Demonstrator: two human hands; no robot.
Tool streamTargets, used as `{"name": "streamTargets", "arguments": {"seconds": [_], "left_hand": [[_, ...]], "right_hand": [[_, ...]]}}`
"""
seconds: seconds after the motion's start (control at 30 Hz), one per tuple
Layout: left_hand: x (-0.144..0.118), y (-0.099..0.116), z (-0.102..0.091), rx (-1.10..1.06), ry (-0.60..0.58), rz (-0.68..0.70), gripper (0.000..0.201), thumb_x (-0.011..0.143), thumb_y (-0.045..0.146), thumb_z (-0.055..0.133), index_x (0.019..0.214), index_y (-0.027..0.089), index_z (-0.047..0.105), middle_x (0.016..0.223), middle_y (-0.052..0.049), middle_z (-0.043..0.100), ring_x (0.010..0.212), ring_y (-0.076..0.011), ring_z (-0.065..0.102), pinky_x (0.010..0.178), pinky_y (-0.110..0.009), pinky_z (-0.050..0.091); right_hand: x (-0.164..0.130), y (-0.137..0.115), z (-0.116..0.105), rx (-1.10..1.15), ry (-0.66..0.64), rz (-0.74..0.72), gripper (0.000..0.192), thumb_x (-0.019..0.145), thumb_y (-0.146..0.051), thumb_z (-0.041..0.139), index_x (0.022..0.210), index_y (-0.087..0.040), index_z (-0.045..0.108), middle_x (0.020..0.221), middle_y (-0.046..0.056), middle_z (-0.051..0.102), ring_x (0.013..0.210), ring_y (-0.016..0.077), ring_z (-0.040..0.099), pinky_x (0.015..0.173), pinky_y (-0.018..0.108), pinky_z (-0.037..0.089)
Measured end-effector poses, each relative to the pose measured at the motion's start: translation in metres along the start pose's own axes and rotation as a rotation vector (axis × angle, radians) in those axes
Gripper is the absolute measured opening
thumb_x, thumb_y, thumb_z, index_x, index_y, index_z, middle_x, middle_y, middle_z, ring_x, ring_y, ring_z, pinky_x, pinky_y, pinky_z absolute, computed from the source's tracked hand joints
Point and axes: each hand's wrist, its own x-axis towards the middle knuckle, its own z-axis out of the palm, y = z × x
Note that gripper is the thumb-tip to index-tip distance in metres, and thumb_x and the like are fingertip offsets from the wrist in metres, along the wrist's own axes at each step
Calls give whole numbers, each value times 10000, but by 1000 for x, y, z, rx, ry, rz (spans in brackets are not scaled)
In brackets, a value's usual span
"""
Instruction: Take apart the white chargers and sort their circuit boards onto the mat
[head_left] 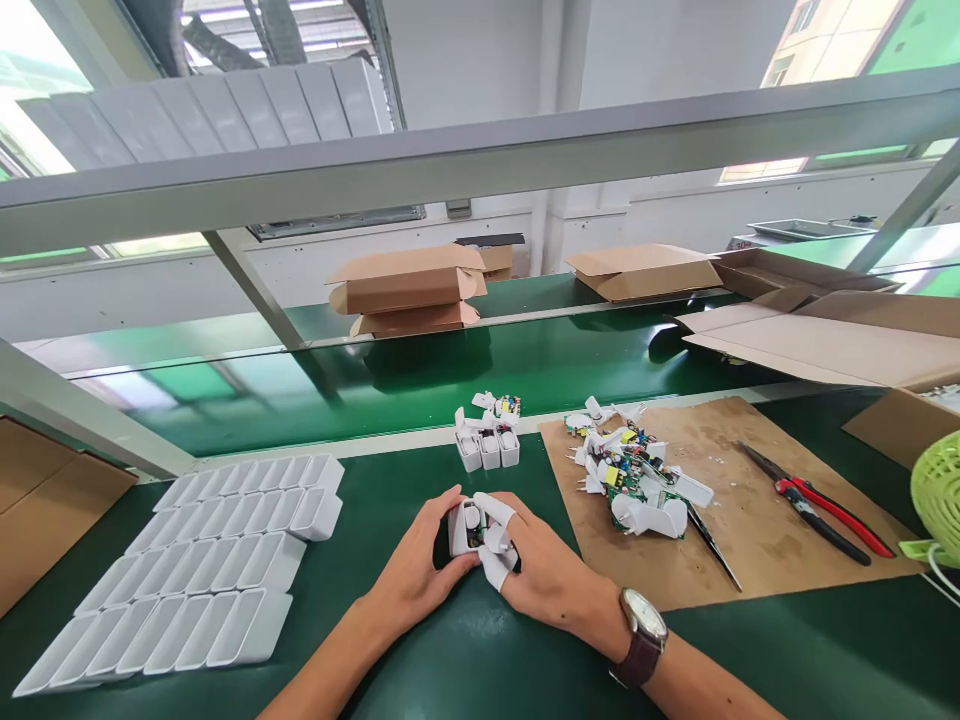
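Observation:
Near the front middle of the green bench, my left hand (415,563) grips the side of a small white plastic charger housing (458,528) with electronic parts showing inside. From the right, my right hand (541,568), with white finger cots on some fingertips, closes on the same housing and partly covers it. Just beyond my hands stand several filled white housings (489,449), with loose circuit parts (507,406) behind them. To the right lies a heap of circuit boards and white plastic pieces (626,470). On the left are rows of white open-topped housings (240,565).
Brown paper (765,520) on the right bears long-nosed pliers (814,505) with red and black handles and dark tweezers (712,548). A green fan (937,490) stands at the right edge. Cardboard boxes (409,285) sit beyond the green belt (420,375); a metal beam (480,160) crosses above.

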Motion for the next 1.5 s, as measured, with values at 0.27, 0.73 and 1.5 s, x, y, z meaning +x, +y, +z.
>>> {"name": "streamTargets", "arguments": {"seconds": [0.27,0.73,1.5], "left_hand": [[7,-12,-16,15,3,-120,552,927,404,667,1423,259,473,1281,-127,621,1163,-284,664,1019,-486,560],[126,-48,-62,-49,173,-411,546,810,668,618,1075,199,704,1156,-122,750,1078,-293,704,952,-437,577],[232,6,-59,272,362,-221,379,866,518,501,960,169,615,1024,-137,703,985,-286,690,950,-447,543]], "right_hand": [[9,11,-7,289,350,248,476,817,-92,516,1268,-221,593,1061,53,690,823,153,654,724,290,600],[12,16,-11,-497,-174,239,129,838,-99,586,938,-137,657,1017,141,689,960,280,611,850,411,505],[11,12,-4,-635,-207,34,237,794,-289,717,941,-108,671,902,137,678,873,283,625,708,372,476]]}}
